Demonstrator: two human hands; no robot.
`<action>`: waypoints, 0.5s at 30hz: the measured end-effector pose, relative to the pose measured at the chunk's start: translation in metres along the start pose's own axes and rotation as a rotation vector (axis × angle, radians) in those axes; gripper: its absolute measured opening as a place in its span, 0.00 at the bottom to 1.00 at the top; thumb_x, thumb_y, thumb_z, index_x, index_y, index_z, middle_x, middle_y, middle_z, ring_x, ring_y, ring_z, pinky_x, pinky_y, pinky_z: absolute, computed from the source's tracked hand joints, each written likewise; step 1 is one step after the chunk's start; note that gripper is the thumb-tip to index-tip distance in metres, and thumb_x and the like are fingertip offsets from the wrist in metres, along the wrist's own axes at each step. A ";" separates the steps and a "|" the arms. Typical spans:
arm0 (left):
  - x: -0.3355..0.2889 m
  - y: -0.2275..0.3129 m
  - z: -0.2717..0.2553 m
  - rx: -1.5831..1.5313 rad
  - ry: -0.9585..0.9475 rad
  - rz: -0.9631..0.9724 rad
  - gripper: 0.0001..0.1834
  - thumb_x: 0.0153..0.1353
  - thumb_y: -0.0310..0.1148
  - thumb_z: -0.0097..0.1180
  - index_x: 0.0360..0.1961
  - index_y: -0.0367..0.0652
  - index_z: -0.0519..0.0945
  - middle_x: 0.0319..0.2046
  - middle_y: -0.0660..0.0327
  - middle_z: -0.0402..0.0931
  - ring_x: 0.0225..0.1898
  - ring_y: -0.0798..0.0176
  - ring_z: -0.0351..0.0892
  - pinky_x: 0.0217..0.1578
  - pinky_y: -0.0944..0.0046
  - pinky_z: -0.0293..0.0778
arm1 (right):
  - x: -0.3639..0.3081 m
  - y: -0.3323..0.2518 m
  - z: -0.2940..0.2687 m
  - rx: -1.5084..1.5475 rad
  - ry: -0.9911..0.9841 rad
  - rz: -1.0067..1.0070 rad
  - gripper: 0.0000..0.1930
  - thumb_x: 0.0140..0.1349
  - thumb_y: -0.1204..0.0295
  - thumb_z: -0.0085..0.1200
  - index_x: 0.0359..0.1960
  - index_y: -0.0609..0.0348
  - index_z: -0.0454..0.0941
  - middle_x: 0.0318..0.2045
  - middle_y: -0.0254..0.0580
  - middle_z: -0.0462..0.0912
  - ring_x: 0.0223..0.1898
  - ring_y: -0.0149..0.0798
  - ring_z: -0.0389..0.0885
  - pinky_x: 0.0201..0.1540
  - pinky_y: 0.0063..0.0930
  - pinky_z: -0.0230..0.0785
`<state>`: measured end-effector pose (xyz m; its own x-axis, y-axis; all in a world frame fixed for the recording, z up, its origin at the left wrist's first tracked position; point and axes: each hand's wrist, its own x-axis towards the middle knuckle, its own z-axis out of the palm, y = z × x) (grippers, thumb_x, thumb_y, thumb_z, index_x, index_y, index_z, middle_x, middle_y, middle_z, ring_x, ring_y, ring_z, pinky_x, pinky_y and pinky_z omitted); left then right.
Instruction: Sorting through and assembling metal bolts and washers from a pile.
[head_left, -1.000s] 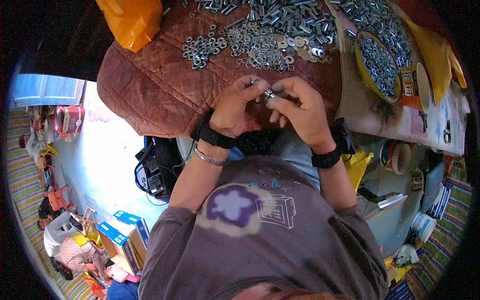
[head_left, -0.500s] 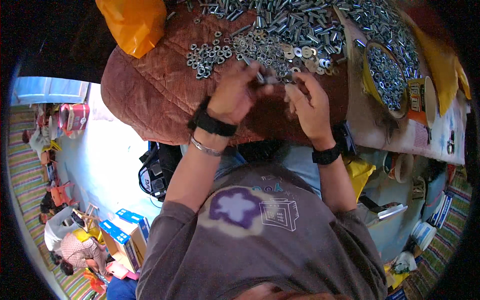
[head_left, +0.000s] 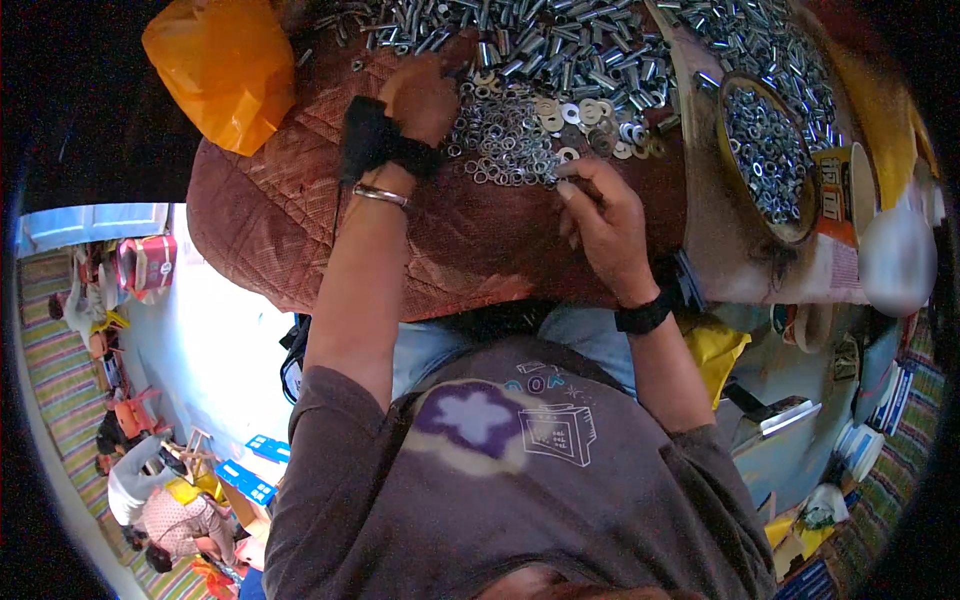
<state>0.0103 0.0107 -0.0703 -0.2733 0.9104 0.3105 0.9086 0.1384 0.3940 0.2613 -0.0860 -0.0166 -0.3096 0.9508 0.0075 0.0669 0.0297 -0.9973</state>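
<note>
My left hand (head_left: pixel 424 100) reaches out at the far left over the padded cloth, by the edge of the heap of metal sleeves (head_left: pixel 520 48). Its fingers are blurred and partly hidden, and the hand covers the spot where hex nuts lie. Nearer to me, my right hand (head_left: pixel 608 215) has thumb and forefinger brought together at the near edge of the small ring washers (head_left: pixel 505 150). Something small and metallic seems to be at those fingertips, too small to make out. Larger flat washers (head_left: pixel 590 112) lie just beyond the right hand.
A round container of nuts (head_left: pixel 768 150) stands at the right, with a yellow cup (head_left: pixel 842 190) beside it. An orange plastic bag (head_left: pixel 225 75) lies at the far left. The reddish-brown quilted cloth (head_left: pixel 270 210) covers the work surface. Other people (head_left: pixel 185 510) sit at the lower left.
My left hand has moved away from the right hand, far and left, to the sleeve heap's edge. The metal cylinder seen at it earlier no longer shows. My right hand stays near the washers.
</note>
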 end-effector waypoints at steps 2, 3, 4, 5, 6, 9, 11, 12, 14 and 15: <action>-0.010 0.032 -0.044 0.133 0.122 0.185 0.13 0.47 0.31 0.58 0.34 0.36 0.73 0.28 0.48 0.76 0.30 0.47 0.76 0.31 0.53 0.71 | 0.001 -0.002 -0.004 0.042 0.004 0.056 0.07 0.57 0.74 0.50 0.37 0.61 0.73 0.27 0.39 0.77 0.19 0.29 0.73 0.22 0.23 0.66; -0.014 0.042 -0.056 0.133 0.120 0.189 0.13 0.47 0.31 0.58 0.34 0.36 0.73 0.28 0.48 0.76 0.30 0.47 0.76 0.31 0.53 0.71 | 0.001 -0.003 -0.005 0.051 -0.001 0.077 0.07 0.58 0.74 0.49 0.37 0.61 0.73 0.26 0.39 0.76 0.19 0.28 0.73 0.21 0.22 0.66; -0.019 0.052 -0.066 -0.100 0.032 0.099 0.15 0.47 0.33 0.59 0.33 0.36 0.74 0.27 0.50 0.76 0.27 0.51 0.76 0.30 0.56 0.71 | 0.002 -0.004 -0.004 0.062 -0.010 0.098 0.07 0.58 0.74 0.49 0.38 0.62 0.73 0.24 0.39 0.76 0.18 0.28 0.73 0.21 0.22 0.66; -0.025 0.060 -0.069 -0.337 -0.059 0.009 0.16 0.46 0.34 0.61 0.33 0.35 0.74 0.25 0.53 0.76 0.24 0.56 0.75 0.29 0.60 0.71 | 0.002 -0.003 -0.004 0.063 -0.006 0.100 0.07 0.58 0.74 0.49 0.38 0.62 0.73 0.24 0.39 0.76 0.18 0.28 0.73 0.21 0.22 0.66; -0.032 0.066 -0.068 -0.338 -0.063 0.012 0.16 0.46 0.34 0.61 0.33 0.35 0.74 0.25 0.53 0.76 0.24 0.56 0.75 0.29 0.60 0.71 | 0.003 -0.001 -0.003 0.077 0.012 0.052 0.08 0.58 0.74 0.49 0.38 0.62 0.72 0.22 0.39 0.76 0.18 0.28 0.73 0.19 0.21 0.65; -0.055 0.091 -0.066 -0.701 -0.253 0.013 0.16 0.45 0.34 0.62 0.33 0.35 0.74 0.23 0.56 0.75 0.23 0.62 0.73 0.28 0.63 0.70 | 0.002 -0.002 0.000 0.125 0.041 0.016 0.08 0.59 0.74 0.48 0.39 0.64 0.71 0.21 0.38 0.75 0.16 0.27 0.72 0.18 0.19 0.64; -0.069 0.112 -0.078 -0.637 -0.338 0.006 0.15 0.47 0.32 0.61 0.33 0.34 0.74 0.24 0.56 0.75 0.25 0.63 0.74 0.29 0.65 0.70 | 0.001 -0.002 -0.002 0.158 0.050 0.030 0.09 0.60 0.73 0.47 0.39 0.65 0.71 0.20 0.38 0.75 0.15 0.27 0.71 0.17 0.19 0.63; -0.070 0.112 -0.075 -0.638 -0.341 0.007 0.15 0.47 0.32 0.61 0.33 0.34 0.74 0.24 0.56 0.75 0.25 0.63 0.74 0.29 0.65 0.70 | 0.002 -0.001 -0.004 0.195 0.031 0.054 0.10 0.60 0.73 0.47 0.40 0.65 0.70 0.19 0.38 0.74 0.15 0.27 0.70 0.17 0.19 0.63; -0.073 0.108 -0.069 -0.707 -0.300 0.028 0.13 0.48 0.30 0.59 0.34 0.34 0.74 0.24 0.57 0.74 0.27 0.65 0.73 0.30 0.65 0.69 | 0.004 -0.001 -0.005 0.234 0.011 0.074 0.11 0.60 0.73 0.47 0.42 0.66 0.69 0.19 0.37 0.74 0.15 0.27 0.70 0.16 0.19 0.62; -0.074 0.107 -0.067 -0.707 -0.300 0.030 0.13 0.48 0.30 0.59 0.34 0.34 0.74 0.24 0.57 0.74 0.27 0.65 0.73 0.30 0.65 0.69 | 0.005 0.000 -0.003 0.264 0.041 0.080 0.11 0.60 0.72 0.47 0.42 0.65 0.69 0.18 0.37 0.73 0.14 0.27 0.70 0.16 0.20 0.62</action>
<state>0.1065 -0.0677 0.0074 -0.0626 0.9907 0.1210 0.4689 -0.0778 0.8798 0.2626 -0.0805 -0.0159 -0.2745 0.9587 -0.0747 -0.1613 -0.1225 -0.9793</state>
